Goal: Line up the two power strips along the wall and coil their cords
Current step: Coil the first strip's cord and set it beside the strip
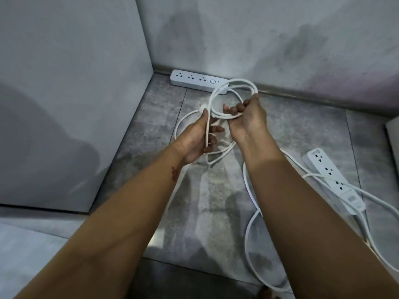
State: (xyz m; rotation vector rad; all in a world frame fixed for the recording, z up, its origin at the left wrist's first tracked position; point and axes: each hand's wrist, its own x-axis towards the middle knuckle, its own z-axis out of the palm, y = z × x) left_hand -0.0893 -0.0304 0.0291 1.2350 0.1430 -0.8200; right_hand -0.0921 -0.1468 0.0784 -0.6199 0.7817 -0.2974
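Observation:
One white power strip [195, 80] lies flat against the back wall near the corner. Its white cord [234, 83] rises from its right end into several loops. My right hand [246, 117] is shut on those loops above the floor. My left hand [197, 137] grips a lower strand of the same cord, which hangs in a loose loop to the tiles. A second white power strip [333, 180] lies at an angle on the floor at the right, away from the wall. Its own cord [248, 234] sprawls uncoiled across the tiles under my right forearm.
The grey tiled floor [164, 108] meets a grey wall [259, 35] at the back and a grey panel [75, 83] on the left, forming a corner. A pale edge of some object [393, 137] shows at the far right.

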